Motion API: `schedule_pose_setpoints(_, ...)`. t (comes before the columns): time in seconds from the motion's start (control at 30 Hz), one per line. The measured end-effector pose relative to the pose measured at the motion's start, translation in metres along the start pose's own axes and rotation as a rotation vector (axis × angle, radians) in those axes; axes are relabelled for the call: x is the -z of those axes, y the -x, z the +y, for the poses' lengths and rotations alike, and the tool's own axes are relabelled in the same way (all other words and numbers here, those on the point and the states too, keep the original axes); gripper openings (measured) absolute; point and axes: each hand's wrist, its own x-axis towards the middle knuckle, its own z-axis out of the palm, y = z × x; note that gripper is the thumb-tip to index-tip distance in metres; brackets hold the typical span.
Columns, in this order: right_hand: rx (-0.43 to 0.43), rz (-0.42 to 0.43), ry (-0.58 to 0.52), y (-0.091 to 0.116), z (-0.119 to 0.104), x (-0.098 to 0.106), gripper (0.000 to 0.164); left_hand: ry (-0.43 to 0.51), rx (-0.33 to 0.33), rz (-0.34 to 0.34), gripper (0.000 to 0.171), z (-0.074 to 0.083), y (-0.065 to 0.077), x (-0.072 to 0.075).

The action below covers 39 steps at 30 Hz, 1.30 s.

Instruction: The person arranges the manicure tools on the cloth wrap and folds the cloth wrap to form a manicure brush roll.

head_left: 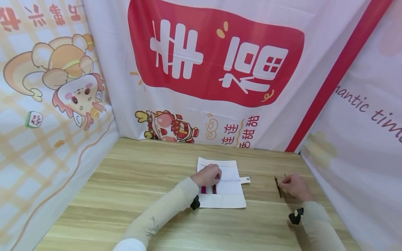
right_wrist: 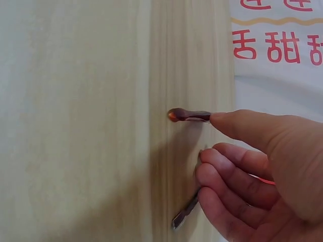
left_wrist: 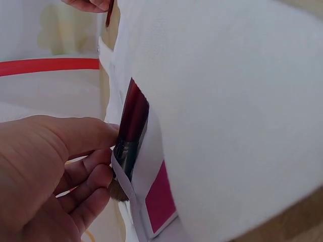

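Observation:
A white fabric brush case (head_left: 224, 201) lies unfolded on the table, its snap tab (head_left: 245, 180) sticking out to the right. My left hand (head_left: 208, 175) is over its left part. In the left wrist view, this hand's thumb and finger pinch a dark-red-handled makeup brush (left_wrist: 134, 113) near its ferrule, beside a thin white band (left_wrist: 123, 179). The bristles point down past the band. Magenta material (left_wrist: 160, 199) shows beside it. Right of the case, my right hand (head_left: 296, 186) pinches a slender dark-red brush (right_wrist: 189, 115). Another thin dark brush (right_wrist: 186, 209) is close under its fingers.
The wood-grain table (head_left: 150, 223) ends at a hanging printed cloth (head_left: 216, 132) at the back. Printed cloths also hang at left (head_left: 56, 139) and right (head_left: 355, 150), close beyond the right hand.

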Motion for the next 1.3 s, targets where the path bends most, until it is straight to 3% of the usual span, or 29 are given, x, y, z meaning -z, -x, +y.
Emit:
schedule_pose_setpoints(0.5, -0.051, -0.196, -0.07, -0.017, -0.023, 0.008, 0.018, 0.019, 0.003, 0.003, 0.01, -0.003, -0.003, -0.002)
schedule_pose_setpoints(0.77, -0.131, -0.231, -0.17, -0.022, -0.033, 0.0, 0.018, 0.027, 0.004, 0.008, 0.013, -0.005, -0.004, -0.004)
schedule_pose_setpoints(0.87, -0.138, -0.231, -0.178, -0.027, -0.047, -0.006, 0.016, 0.035, 0.004, 0.006, 0.014, -0.006, -0.003, -0.004)
schedule_pose_setpoints(1.03, -0.075, -0.215, -0.164, -0.037, -0.079, -0.011, 0.019, 0.047, 0.014, -0.003, 0.012, -0.005, -0.002, -0.001)
schedule_pose_setpoints(1.3, -0.006, -0.218, -0.375, -0.047, -0.138, -0.024, 0.019, 0.048, 0.028, -0.014, 0.012, -0.005, -0.002, 0.0)
